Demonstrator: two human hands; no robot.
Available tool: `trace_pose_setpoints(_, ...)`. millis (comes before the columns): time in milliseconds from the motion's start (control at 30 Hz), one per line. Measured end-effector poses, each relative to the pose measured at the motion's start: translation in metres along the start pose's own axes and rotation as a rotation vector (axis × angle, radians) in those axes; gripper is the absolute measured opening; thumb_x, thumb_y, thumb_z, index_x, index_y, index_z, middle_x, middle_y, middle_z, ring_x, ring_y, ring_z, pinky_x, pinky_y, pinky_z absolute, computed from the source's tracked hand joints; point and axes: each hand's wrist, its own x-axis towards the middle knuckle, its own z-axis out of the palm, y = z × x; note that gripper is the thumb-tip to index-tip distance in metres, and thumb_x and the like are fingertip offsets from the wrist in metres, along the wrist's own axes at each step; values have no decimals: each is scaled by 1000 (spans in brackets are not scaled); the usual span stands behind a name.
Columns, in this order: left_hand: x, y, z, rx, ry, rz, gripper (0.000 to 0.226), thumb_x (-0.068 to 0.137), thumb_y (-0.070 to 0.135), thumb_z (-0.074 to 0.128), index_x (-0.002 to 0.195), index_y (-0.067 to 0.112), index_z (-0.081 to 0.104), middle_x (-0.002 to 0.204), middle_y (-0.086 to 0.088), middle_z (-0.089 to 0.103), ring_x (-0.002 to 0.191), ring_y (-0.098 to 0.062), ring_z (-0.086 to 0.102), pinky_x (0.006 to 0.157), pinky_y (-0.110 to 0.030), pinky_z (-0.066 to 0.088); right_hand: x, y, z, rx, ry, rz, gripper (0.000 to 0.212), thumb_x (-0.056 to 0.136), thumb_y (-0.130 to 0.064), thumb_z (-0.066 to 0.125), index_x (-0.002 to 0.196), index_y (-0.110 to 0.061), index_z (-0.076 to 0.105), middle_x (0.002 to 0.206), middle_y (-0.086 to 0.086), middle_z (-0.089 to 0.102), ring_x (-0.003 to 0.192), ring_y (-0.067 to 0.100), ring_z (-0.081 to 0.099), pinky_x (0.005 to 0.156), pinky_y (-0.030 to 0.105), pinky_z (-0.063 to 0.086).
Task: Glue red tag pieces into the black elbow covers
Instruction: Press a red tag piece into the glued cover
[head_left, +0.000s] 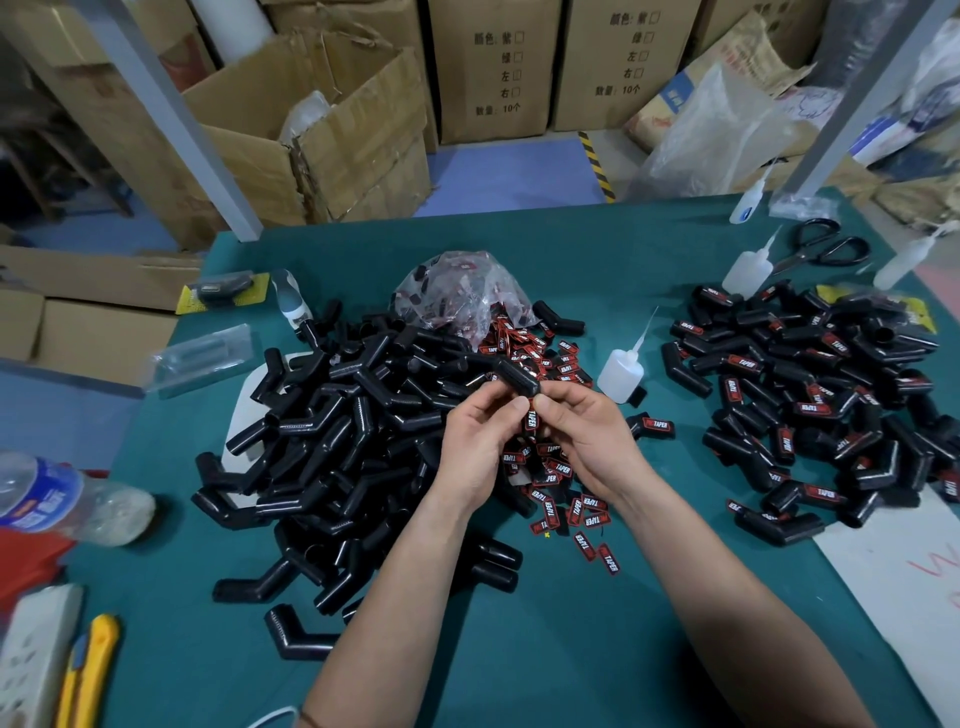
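Both hands meet over the middle of the green table. My left hand (475, 441) and my right hand (582, 431) together hold one black elbow cover (517, 379), thumbs pressed on a red tag (531, 420) set in its lower arm. A big heap of untagged black covers (337, 431) lies to the left. Loose red tags (566, 512) are scattered under and in front of my hands. Covers with red tags (810, 395) are piled at the right. A white glue bottle (621, 371) with a long nozzle stands just right of my hands.
A clear bag of tags (462, 291) sits behind the heap. More glue bottles (748, 267) and black scissors (826, 247) lie at the back right. A water bottle (62, 499), a yellow utility knife (91, 670) and a power strip (31, 660) are at the left edge. Cardboard boxes stand beyond the table.
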Motion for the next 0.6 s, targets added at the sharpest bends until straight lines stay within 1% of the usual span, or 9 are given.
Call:
trace_pose_setpoints(100,0,0,-1,21,3,9,25,91,9,68,114,13,77,118,-11,76,112,-23,71,100,-33,56,0,0,0,-16,22,-8,27,73,-31,86,97,-21,80,90,4,75,74,9,63,70,18,53)
trace_pose_setpoints(200,1,0,-2,18,-10,4,25,92,9,68,115,13,77,119,-12,76,113,-24,71,98,-32,57,-1,0,1,-15,26,-8,24,74,-29,84,96,-21,80,89,3,75,74,8,65,70,18,53)
trace_pose_setpoints(300,0,1,-2,-10,-30,-1,25,94,7,67,114,15,79,119,-11,76,112,-21,71,96,-29,57,-1,-1,1,2,2,-7,26,75,-32,83,98,-19,80,93,6,76,81,13,69,75,22,56)
trace_pose_setpoints(367,0,2,-2,-14,-43,-1,26,97,4,64,114,16,79,119,-9,76,112,-20,71,94,-28,56,-2,0,2,-7,-1,-20,28,77,-35,81,99,-18,80,95,9,76,86,19,70,80,27,56)
trace_pose_setpoints(433,-1,2,-2,-13,-53,-7,29,100,0,60,113,18,80,118,-8,77,111,-19,72,93,-27,56,-1,1,3,-25,46,-34,32,74,-38,83,97,-16,80,96,14,74,90,30,62,85,35,51)
trace_pose_setpoints(500,-1,2,-2,-15,-58,-18,31,101,-1,58,112,18,80,117,-8,77,111,-19,72,93,-27,56,0,2,2,-27,70,-36,34,72,-38,84,96,-14,80,95,17,72,94,34,56,87,40,47)
trace_pose_setpoints(600,-1,1,-2,-17,-67,-23,28,100,4,60,113,18,80,118,-8,77,111,-19,72,93,-27,56,-1,1,2,-46,69,-44,33,74,-36,83,97,-12,79,100,21,72,95,35,57,94,49,45)
